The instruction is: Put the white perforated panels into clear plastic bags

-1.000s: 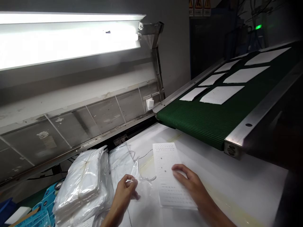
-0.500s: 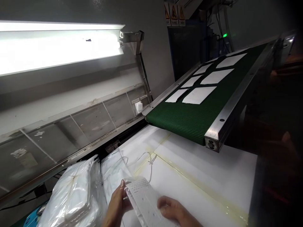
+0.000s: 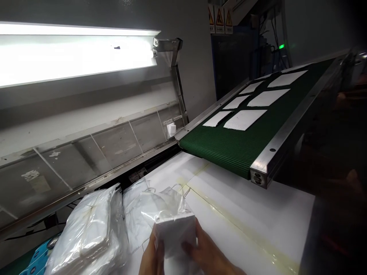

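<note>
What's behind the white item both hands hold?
Beyond the white item, clear plastic and part of the white work surface show; whatever lies directly behind it is covered.

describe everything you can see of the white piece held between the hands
The white piece looks like paper or card, with a fairly straight, brighter upper edge and a plain near face in shadow. It is tilted up, held at its sides by the left hand and right hand, above the white work surface. Crinkled clear plastic film shows beyond its upper edge; how far it wraps it is unclear.
</note>
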The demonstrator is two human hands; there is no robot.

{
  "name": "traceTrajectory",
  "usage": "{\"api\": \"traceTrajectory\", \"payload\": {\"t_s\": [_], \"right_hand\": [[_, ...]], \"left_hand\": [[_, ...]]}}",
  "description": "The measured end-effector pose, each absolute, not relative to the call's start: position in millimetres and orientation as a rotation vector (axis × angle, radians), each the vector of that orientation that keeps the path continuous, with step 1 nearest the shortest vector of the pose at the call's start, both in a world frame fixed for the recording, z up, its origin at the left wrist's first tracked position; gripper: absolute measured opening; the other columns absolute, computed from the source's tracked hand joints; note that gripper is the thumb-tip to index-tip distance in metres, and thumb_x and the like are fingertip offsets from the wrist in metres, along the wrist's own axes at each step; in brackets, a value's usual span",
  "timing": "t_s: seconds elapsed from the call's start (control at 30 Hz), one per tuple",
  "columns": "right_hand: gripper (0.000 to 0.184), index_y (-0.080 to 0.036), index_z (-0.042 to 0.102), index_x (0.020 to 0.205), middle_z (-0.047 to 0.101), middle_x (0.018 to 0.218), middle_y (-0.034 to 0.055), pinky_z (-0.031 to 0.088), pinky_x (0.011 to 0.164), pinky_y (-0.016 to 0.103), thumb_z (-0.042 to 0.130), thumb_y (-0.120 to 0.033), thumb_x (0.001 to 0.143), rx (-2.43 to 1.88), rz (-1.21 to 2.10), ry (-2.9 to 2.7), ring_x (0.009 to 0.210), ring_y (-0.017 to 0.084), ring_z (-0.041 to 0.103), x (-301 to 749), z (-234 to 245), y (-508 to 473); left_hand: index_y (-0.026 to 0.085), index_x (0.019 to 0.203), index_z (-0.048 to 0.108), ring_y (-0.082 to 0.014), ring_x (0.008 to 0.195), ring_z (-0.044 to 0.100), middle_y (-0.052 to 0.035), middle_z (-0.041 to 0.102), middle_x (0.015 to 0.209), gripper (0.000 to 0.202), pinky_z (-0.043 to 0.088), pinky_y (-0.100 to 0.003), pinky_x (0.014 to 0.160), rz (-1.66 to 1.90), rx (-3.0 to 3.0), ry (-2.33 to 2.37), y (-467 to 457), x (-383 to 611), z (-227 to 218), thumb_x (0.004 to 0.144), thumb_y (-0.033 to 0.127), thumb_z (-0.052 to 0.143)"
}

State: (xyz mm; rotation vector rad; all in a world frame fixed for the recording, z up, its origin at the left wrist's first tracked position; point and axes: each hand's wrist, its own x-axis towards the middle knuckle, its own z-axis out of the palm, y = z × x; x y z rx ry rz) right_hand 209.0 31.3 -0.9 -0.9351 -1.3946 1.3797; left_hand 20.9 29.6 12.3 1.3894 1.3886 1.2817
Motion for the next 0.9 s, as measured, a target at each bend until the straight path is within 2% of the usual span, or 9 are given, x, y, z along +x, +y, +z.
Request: {"api": "traceTrajectory", "payload": {"t_s": [0.13, 0.2, 0.3, 0.37, 0.43, 0.53, 0.67, 0.8, 0.9], "right_hand": [[0.105, -0.029, -0.003, 0.145, 0.022, 0.151, 0.0108, 0.025, 0.11, 0.042, 0.072, -0.037, 0.072, -0.969, 1.412, -1.433, 0.135, 0.026, 0.028, 221, -2, 37], [0.091, -0.028, 0.011, 0.144, 0.028, 0.148, 0.0114, 0.029, 0.107, 0.043, 0.068, -0.044, 0.075, -0.953, 1.383, -1.413, 0.133, 0.027, 0.032, 222, 8, 41], [0.044, -0.023, 0.05, 0.119, 0.058, 0.117, 0.0079, 0.042, 0.095, 0.039, 0.056, -0.048, 0.083, -0.943, 1.242, -1.45, 0.112, 0.025, 0.052, 218, 29, 48], [0.029, -0.021, 0.059, 0.098, 0.064, 0.096, 0.0041, 0.045, 0.086, 0.034, 0.053, -0.046, 0.086, -0.91, 1.123, -1.542, 0.095, 0.022, 0.058, 214, 37, 51], [0.028, -0.02, 0.06, 0.092, 0.064, 0.089, 0.0028, 0.046, 0.082, 0.032, 0.052, -0.046, 0.086, -0.903, 1.038, -1.592, 0.087, 0.021, 0.058, 211, 37, 52], [0.029, -0.02, 0.062, 0.096, 0.065, 0.092, 0.0035, 0.047, 0.081, 0.031, 0.052, -0.046, 0.086, -0.934, 1.02, -1.617, 0.088, 0.021, 0.058, 211, 27, 53], [0.033, -0.021, 0.063, 0.105, 0.066, 0.099, 0.0051, 0.048, 0.082, 0.032, 0.05, -0.045, 0.087, -0.946, 1.066, -1.666, 0.092, 0.022, 0.058, 214, 15, 56], [0.038, -0.021, 0.064, 0.105, 0.066, 0.099, 0.006, 0.049, 0.08, 0.034, 0.047, -0.05, 0.087, -1.041, 1.111, -1.699, 0.091, 0.024, 0.058, 218, 8, 58], [0.042, -0.024, 0.062, 0.113, 0.062, 0.114, 0.0058, 0.047, 0.086, 0.037, 0.054, -0.052, 0.082, -1.123, 1.172, -1.754, 0.104, 0.027, 0.055, 225, 12, 59]], "left_hand": [[0.021, 0.116, 0.055, -0.0327, 0.121, 0.047, -0.0132, 0.06, 0.123, 0.049, 0.033, -0.037, 0.102, 1.241, 1.466, 1.428, 34, 8, -5, 0.079, 0.053, 0.054], [0.021, 0.115, 0.055, -0.0314, 0.121, 0.046, -0.013, 0.06, 0.124, 0.046, 0.032, -0.036, 0.101, 1.247, 1.524, 1.435, 37, 4, -8, 0.082, 0.052, 0.05], [0.022, 0.118, 0.054, -0.031, 0.118, 0.049, -0.0124, 0.06, 0.124, 0.044, 0.036, -0.034, 0.095, 1.218, 1.591, 1.388, 37, 4, -5, 0.083, 0.048, 0.051], [0.022, 0.119, 0.055, -0.0314, 0.114, 0.052, -0.0119, 0.06, 0.123, 0.044, 0.039, -0.032, 0.09, 1.195, 1.606, 1.356, 34, 4, 1, 0.082, 0.047, 0.052], [0.022, 0.119, 0.056, -0.0318, 0.11, 0.054, -0.0118, 0.062, 0.12, 0.044, 0.04, -0.032, 0.089, 1.155, 1.622, 1.346, 30, 1, 10, 0.081, 0.046, 0.054], [0.023, 0.122, 0.055, -0.0321, 0.111, 0.052, -0.0115, 0.061, 0.121, 0.048, 0.036, -0.033, 0.095, 0.987, 1.738, 1.296, 25, -11, 27, 0.078, 0.04, 0.061], [0.025, 0.131, 0.047, -0.0333, 0.115, 0.049, -0.0108, 0.055, 0.129, 0.069, 0.037, -0.041, 0.099, 0.797, 1.715, 1.189, 25, -24, 48, 0.068, 0.036, 0.073], [0.024, 0.124, 0.053, -0.0288, 0.107, 0.055, -0.0101, 0.057, 0.125, 0.048, 0.044, -0.039, 0.093, 0.975, 1.561, 1.135, 34, -18, 57, 0.079, 0.038, 0.061], [0.023, 0.117, 0.059, -0.0263, 0.103, 0.058, -0.0079, 0.064, 0.114, 0.037, 0.045, -0.035, 0.091, 1.02, 1.605, 1.178, 39, -10, 48, 0.081, 0.035, 0.059]]}}
